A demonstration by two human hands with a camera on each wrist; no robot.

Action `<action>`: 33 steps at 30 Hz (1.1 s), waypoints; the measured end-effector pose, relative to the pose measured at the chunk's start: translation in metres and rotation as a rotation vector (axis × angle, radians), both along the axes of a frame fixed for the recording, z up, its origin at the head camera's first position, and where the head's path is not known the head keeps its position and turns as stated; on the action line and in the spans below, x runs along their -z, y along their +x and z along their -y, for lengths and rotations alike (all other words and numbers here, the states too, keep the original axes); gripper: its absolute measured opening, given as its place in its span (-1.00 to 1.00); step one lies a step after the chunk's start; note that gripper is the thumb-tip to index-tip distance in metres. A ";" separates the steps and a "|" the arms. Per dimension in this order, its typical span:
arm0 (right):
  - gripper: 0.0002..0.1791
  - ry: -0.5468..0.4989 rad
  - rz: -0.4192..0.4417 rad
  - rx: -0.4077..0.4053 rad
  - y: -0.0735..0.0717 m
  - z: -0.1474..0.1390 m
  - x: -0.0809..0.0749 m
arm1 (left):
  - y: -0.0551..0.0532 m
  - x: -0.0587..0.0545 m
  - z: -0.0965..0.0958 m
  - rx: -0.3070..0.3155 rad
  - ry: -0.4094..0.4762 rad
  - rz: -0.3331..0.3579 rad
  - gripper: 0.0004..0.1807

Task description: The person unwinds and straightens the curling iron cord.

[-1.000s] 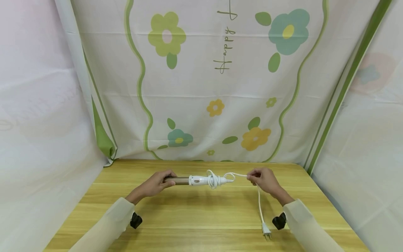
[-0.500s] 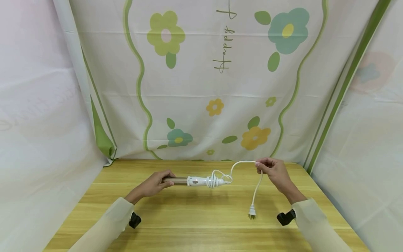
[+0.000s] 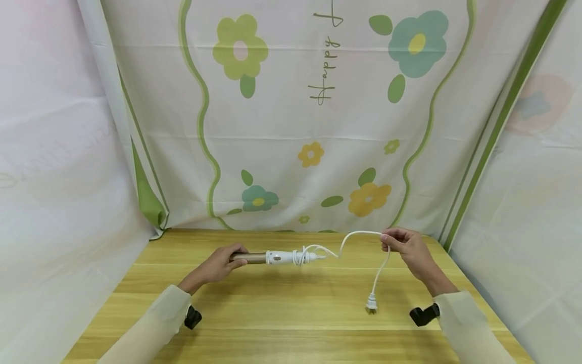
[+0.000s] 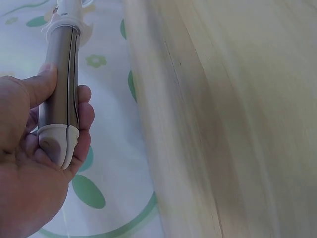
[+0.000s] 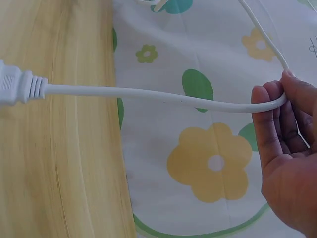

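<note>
My left hand grips a curling iron by its bronze barrel, near the white tip that shows in the left wrist view. The iron is held level above the table, its white handle pointing right. Loops of white power cord are wound round the handle's end. My right hand pinches that cord between thumb and fingers, off to the right. From the pinch the cord's end hangs down, with the two-pronged plug dangling above the table; the plug's white body also shows in the right wrist view.
A wood-grain table lies under both hands. Behind it hangs a white cloth printed with flowers, and similar cloth walls stand at left and right. Black wrist cameras sit by both sleeves.
My right hand has moved up and right, drawing out a longer stretch of cord, and the plug has risen and swung. The left hand with the curling iron has shifted slightly left.
</note>
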State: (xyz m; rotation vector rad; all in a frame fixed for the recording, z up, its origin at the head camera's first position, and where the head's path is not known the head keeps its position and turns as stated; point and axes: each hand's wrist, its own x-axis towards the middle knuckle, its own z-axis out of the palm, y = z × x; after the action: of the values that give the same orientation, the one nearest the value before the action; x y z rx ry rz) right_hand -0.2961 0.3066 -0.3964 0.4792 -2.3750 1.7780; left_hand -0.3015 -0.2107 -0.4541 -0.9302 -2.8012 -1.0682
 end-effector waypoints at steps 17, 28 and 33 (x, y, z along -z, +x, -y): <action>-0.84 -0.046 0.029 -0.025 0.000 -0.015 -0.001 | -0.001 0.000 0.002 -0.089 0.017 -0.045 -0.77; -0.65 0.158 0.190 0.057 -0.009 -0.020 0.045 | -0.001 -0.002 0.002 -0.161 0.058 -0.081 -0.78; -0.70 0.342 0.179 0.117 -0.012 -0.021 0.066 | -0.001 -0.002 0.001 -0.161 0.056 -0.093 -0.77</action>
State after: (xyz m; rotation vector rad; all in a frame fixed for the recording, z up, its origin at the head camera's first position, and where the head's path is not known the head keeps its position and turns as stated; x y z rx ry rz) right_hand -0.3083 0.3272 -0.4624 0.2170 -2.7825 1.4251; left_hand -0.3024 -0.2116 -0.4519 -0.7149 -2.7016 -1.0476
